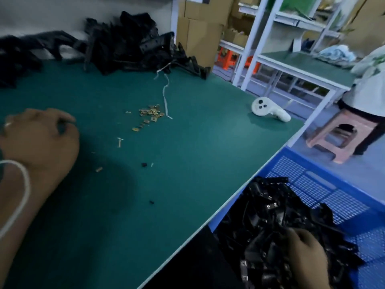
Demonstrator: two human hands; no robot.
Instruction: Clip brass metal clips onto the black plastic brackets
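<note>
At the near right, the right hand (306, 253) is reaching down into a blue crate (325, 190) beside the table, its fingers lying among a heap of black brackets (268, 224); whether they are gripping one cannot be told, since the fingertips are buried in the pile. Some of these brackets are showing small metal clips already fitted. At the near left, the left hand (39, 136) is resting on the green table (187, 163) with its fingers curled under; whether it is holding anything cannot be told. A pale band (25, 184) is looping round its wrist. Further in, near the middle of the table, loose brass clips (151, 114) are lying scattered, with a few strays nearer. A white string (165, 97) is trailing beside them. To the right, a white controller (268, 110) is lying near the table's edge. At the far left, a second pile (125, 44) of black brackets is sitting. Beyond the table, white shelving (258, 42), cardboard boxes (198, 32) and a pink stool (341, 134) are standing.
</note>
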